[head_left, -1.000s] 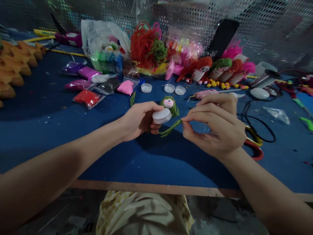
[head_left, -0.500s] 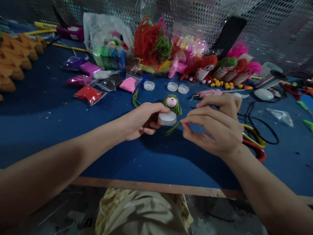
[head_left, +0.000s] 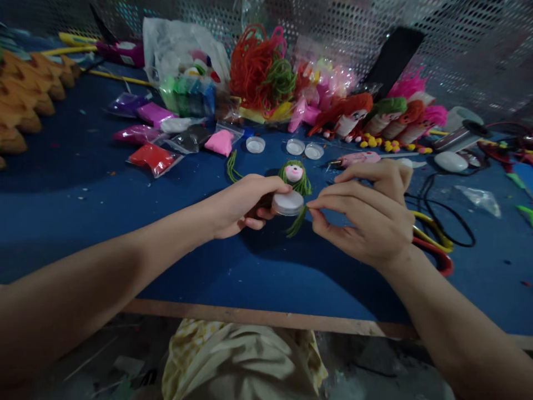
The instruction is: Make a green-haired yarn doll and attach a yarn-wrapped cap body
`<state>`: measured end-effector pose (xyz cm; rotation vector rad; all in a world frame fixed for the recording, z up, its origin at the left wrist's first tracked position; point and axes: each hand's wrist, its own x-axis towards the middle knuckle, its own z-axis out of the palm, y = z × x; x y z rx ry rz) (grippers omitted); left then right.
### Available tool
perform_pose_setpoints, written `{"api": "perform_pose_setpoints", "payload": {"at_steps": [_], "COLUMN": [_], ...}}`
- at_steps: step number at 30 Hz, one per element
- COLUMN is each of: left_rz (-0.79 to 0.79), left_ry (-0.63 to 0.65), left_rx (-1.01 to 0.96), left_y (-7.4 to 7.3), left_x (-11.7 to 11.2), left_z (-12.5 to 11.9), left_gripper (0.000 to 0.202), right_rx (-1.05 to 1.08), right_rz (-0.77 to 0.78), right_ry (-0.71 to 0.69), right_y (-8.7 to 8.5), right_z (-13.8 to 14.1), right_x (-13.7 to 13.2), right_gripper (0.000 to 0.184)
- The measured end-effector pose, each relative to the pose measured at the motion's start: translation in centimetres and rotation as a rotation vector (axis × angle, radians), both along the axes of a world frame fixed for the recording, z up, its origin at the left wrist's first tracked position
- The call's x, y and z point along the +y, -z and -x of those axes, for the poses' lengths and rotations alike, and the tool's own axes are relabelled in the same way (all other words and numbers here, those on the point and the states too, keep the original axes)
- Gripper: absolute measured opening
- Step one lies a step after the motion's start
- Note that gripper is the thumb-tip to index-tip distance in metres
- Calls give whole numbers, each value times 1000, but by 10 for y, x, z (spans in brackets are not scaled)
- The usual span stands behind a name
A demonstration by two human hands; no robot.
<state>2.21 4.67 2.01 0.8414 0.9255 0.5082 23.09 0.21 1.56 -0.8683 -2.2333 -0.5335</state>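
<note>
My left hand (head_left: 239, 205) is closed round a small white round cap (head_left: 287, 203), held just above the blue table (head_left: 104, 222). A short bundle of green yarn strands (head_left: 297, 224) hangs down beside the cap, pinched at its top by the thumb and forefinger of my right hand (head_left: 366, 214). The two hands nearly touch at the cap. Just behind them on the table stands a small doll head (head_left: 294, 175) with a pink face and green yarn hair.
Clay packets (head_left: 152, 158) in several colours lie at the back left, with three white lids (head_left: 296, 147) near them. A heap of red and green yarn (head_left: 260, 69) and finished dolls (head_left: 383, 119) line the back. Scissors handles (head_left: 437, 253) and a black cord (head_left: 449, 222) lie at my right wrist.
The green yarn bundle has swung from lying slantwise to hanging down beside the cap. My right fingers have closed in on the cap; the hands shifted slightly right.
</note>
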Motion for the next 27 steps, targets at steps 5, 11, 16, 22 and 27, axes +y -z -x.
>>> {"api": "perform_pose_setpoints", "payload": {"at_steps": [5, 11, 16, 22, 27], "left_rz": [-5, 15, 41, -18, -90], "left_ry": [5, 4, -28, -83, -79], "left_rx": [-6, -65, -138, -196, -168], "left_y": [1, 2, 0, 0, 1], "left_x": [0, 1, -1, 0, -2], "left_z": [0, 0, -1, 0, 0], "left_gripper": [26, 24, 25, 21, 18], "right_rx": [37, 75, 276, 653, 866], "right_rz": [-54, 0, 120, 422, 641], "right_ry": [-39, -34, -32, -15, -32], "right_y": [3, 5, 6, 6, 14], "right_z": [-1, -2, 4, 15, 17], "right_x": [2, 4, 2, -8, -10], "right_gripper": [16, 17, 27, 22, 23]}}
